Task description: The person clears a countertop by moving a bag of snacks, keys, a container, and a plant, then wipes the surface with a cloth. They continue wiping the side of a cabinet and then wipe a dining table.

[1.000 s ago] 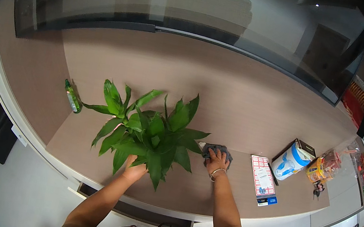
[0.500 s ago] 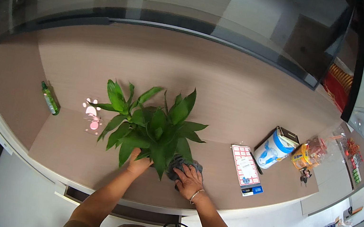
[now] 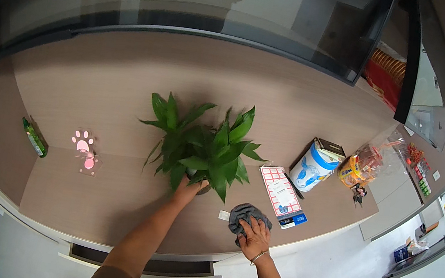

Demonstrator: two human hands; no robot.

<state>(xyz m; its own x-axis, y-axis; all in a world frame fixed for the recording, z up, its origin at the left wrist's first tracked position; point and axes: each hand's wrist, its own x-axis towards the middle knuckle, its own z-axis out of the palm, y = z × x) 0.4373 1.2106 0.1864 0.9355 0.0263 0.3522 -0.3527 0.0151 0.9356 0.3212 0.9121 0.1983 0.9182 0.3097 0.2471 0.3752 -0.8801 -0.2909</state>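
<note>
In the head view, a leafy green plant (image 3: 215, 149) is seen over the middle of the desk (image 3: 100, 201), its dark pot (image 3: 204, 188) mostly hidden by foliage; whether the pot is touching the surface cannot be told. The pot is clamped in the left hand (image 3: 188, 191), whose fingers are partly covered by leaves. Near the front edge, right of center, a bunched grey cloth (image 3: 242, 216) is gripped from above by the right hand (image 3: 255, 234), its fingers slightly spread and curled over the fabric; a white tag (image 3: 224, 215) is shown at the cloth's left side. Toward the right end, a red-and-white card (image 3: 280, 189) is flanked by a black pen (image 3: 293, 187), with a blue card (image 3: 294, 220) placed at its front end. A white-and-blue canister (image 3: 311, 170) and a yellow-labeled jar (image 3: 351, 172) are set side by side nearer the back right corner. By the back left corner, a green bottle (image 3: 34, 138) is positioned, with a pink paw-print decal (image 3: 90, 161) seen to its right. Below the front edge, a drawer (image 3: 140, 262) is left pulled open.
</note>
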